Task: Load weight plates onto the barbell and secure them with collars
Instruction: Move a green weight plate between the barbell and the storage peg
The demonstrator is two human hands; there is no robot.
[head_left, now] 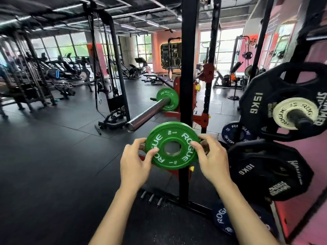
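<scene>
Head view: we face the tall black steel rack upright (187,68), with black 15 kg (261,106) and 10 kg (261,172) plates stored at right. The chrome barbell sleeve (148,111) carries one green plate (166,97). Just below its open end, our left hand (135,162) and right hand (211,159) grasp the round green Rogue 1 kg plate (172,145) by its edges.

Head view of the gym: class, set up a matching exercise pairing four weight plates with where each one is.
Things:
1. green plate marked 1 KG
2. second green plate
3. white plate
4. black 10KG plate

Places:
A. on the barbell sleeve
B. on a storage peg, in front of the 15KG plate
C. held in both hands
D. lower on the storage rack

Pairs: 1-C, 2-A, 3-B, 4-D
</scene>
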